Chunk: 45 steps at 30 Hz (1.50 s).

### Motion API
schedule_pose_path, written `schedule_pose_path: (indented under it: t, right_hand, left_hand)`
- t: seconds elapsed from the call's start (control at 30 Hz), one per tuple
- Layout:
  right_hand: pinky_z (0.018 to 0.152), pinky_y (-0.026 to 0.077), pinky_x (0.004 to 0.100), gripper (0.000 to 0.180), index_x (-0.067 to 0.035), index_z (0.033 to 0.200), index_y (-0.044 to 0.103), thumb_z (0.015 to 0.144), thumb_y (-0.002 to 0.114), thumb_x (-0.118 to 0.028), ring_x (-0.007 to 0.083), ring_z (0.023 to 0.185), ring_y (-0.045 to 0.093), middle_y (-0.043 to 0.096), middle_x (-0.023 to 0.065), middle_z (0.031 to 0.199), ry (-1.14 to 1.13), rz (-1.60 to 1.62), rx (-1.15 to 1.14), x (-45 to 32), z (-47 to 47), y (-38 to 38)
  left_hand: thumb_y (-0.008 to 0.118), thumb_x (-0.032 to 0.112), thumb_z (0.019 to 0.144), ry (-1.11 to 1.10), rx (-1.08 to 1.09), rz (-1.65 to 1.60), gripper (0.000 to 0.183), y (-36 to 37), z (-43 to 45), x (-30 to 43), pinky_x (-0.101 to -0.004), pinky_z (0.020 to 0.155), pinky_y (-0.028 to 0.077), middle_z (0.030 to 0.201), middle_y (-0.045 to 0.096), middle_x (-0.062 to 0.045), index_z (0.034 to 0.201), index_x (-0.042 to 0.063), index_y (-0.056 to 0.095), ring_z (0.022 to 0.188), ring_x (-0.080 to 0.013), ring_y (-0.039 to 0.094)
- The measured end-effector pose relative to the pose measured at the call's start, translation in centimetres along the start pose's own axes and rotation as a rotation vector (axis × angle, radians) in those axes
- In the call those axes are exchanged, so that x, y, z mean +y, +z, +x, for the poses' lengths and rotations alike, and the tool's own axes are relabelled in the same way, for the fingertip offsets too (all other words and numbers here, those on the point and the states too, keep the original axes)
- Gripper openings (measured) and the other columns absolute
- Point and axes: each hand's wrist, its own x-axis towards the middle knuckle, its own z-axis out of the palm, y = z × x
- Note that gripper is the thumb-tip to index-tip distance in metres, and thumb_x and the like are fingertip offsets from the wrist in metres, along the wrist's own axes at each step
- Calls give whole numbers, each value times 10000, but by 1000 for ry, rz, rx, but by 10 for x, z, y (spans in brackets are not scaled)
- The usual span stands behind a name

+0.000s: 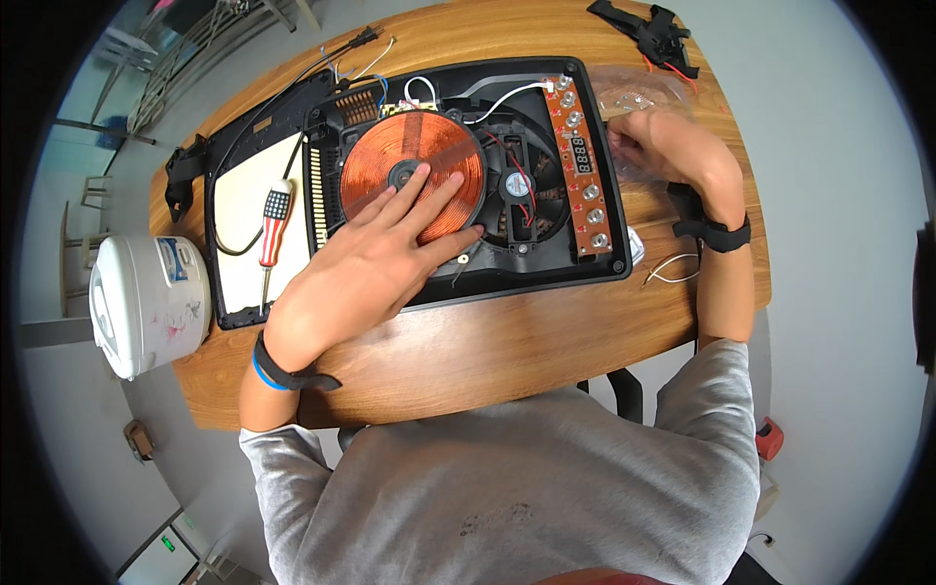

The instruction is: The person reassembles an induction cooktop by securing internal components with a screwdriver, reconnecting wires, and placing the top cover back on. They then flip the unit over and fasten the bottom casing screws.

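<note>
My left hand (365, 256) lies with spread fingers on the copper coil (376, 153) of an opened induction cooker. The coil sits in the cooker's black lower housing (512, 270), beside a black cooling fan (537, 186). Along the housing's right side runs an orange control board (574, 168) with a digit display and several round metal buttons. Just beyond that edge, my right hand (665, 146) bends down over a clear plastic bag (676, 95) with small screws in it. Its fingertips are partly hidden, so whether they pinch anything is unclear.
A screwdriver (273, 227) with a flag-patterned handle lies on the detached cover panel (234, 292) at left. A white rice cooker (150, 307) stands at the table's left edge. Black straps with red wires (654, 36) lie at the far right corner, and a loose white wire (669, 270) lies nearer.
</note>
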Motion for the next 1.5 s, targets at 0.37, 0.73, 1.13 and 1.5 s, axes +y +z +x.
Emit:
schedule_pose_path:
  t: [0.37, 0.73, 1.13, 1.5]
  right_hand:
    - [858, 620, 498, 108, -1, 1148, 776, 1065, 760, -69, 420, 937, 785, 830, 207, 997, -9, 139, -24, -3, -2, -9]
    - [883, 629, 477, 314, -56, 1303, 793, 1023, 897, -153, 369, 1029, 803, 852, 159, 1118, 198, 120, -68, 12, -15, -19]
    - [1030, 595, 567, 365, 36, 1309, 750, 1124, 795, -275, 501, 1252, 714, 733, 220, 1379, 55, -13, 188, -80, -33, -30]
    - [966, 615, 586, 422, 60, 1324, 743, 1108, 816, -295, 540, 1179, 735, 729, 241, 1376, 106, -35, 149, -88, -38, -29]
  left_hand:
    - [795, 182, 1099, -102, 26, -209, 663, 3, -48, -15, -546, 1393, 440, 1878, 453, -204, 1728, 109, 598, 1748, -454, 408]
    - [661, 342, 1216, -579, 297, -105, 657, 27, -117, -58, -603, 1414, 371, 1925, 322, -285, 1810, 125, 484, 1763, -569, 305]
    - [791, 229, 1089, -717, 329, -3, 627, 39, -133, -101, -546, 1059, 624, 1376, 791, -229, 1665, 52, 618, 1230, -468, 760]
    - [736, 43, 1050, -720, 502, -89, 494, 28, -139, -88, -507, 981, 633, 1281, 776, -224, 1542, 24, 689, 1102, -461, 778]
